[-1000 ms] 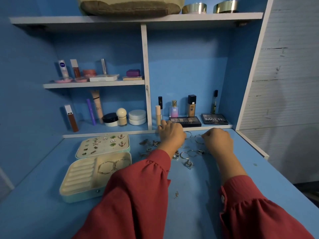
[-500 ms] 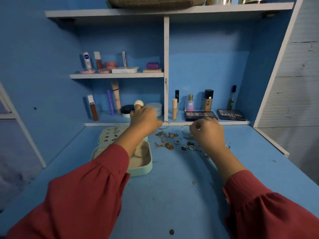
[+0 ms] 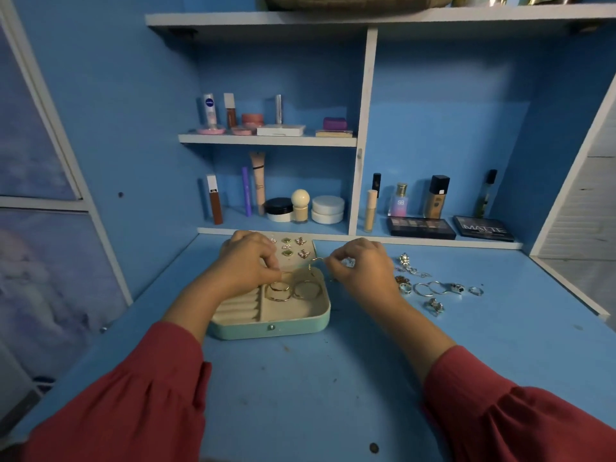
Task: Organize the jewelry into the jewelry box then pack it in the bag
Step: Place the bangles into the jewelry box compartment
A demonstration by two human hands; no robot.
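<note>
I see an open mint-green jewelry box (image 3: 271, 328) lying flat on a blue desk (image 3: 300, 395), a little left of centre. Its cream tray has ribbed ring slots on the left and a wider compartment on the right, where two gold bangles (image 3: 295, 290) lie side by side. The raised lid (image 3: 296, 250), at 12 o'clock from the tray, carries pairs of earrings pinned to its cream lining.

Both hands hover over the far end of the tray. The left hand (image 3: 248, 263) sits at about 11 o'clock from the bangles, its fingers curled, thumb and fingertips pinched together just above the left bangle; I cannot tell what it pinches. The right hand (image 3: 361, 266) is at 2 o'clock from the bangles, over the box's right edge, fingers curled and pinching a thin gold piece (image 3: 316, 260) that reaches toward the left hand. The hands are near each other but not touching. Red sleeves (image 3: 133, 401) cover both forearms.

At 3 o'clock from the box, beyond the right hand, loose jewelry (image 3: 433, 290) is scattered on the desk: silver rings, hoops and small charms.

At 12 o'clock, shelves (image 3: 266, 140) hold cosmetics bottles, jars and two dark eyeshadow palettes (image 3: 421, 227). On the top shelf, a bag's underside (image 3: 350, 3) shows.
</note>
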